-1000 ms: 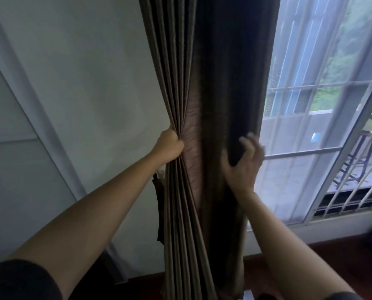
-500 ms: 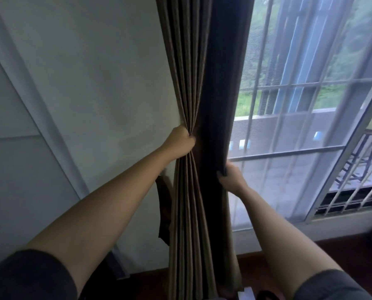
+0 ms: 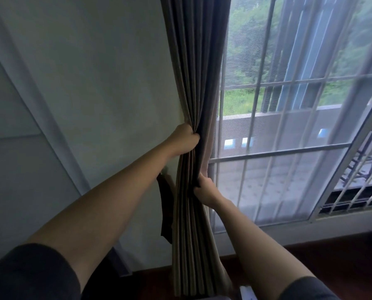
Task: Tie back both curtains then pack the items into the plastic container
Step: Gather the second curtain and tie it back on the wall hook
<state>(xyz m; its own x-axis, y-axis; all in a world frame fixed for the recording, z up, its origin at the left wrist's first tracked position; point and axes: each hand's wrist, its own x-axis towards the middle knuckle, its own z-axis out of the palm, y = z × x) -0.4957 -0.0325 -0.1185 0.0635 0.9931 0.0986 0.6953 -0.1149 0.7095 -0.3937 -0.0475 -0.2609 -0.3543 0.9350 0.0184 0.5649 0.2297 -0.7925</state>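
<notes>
Head view: the long brown-grey pleated fabric curtain (image 3: 193, 72) is bunched into a tight column of folds, hanging right where the wall meets the window. The left hand (image 3: 184, 139) has its grip clamped round the gathered pleats roughly halfway down the curtain. The right hand (image 3: 205, 191) sits a bit lower on the curtain's window-side edge, grip closed on the outer folds, with the fingers mostly tucked behind the cloth.

Left of the curtain is the plain white wall (image 3: 94, 83). A dark strip of fabric (image 3: 165, 204) hangs just behind the folds and is partly covered by them, so I can't tell what it's fixed to. Right of the curtain is the white-barred window (image 3: 289, 151) with a hazy mesh over it and greenery outside. Below the curtain is the dark wooden floor (image 3: 332, 256).

The curtain's top runs out of frame. A small white object (image 3: 246, 294) beside its lower end is cropped, no idea what it is. Far right of the curtain, something thin-legged outside is too blurry to name.
</notes>
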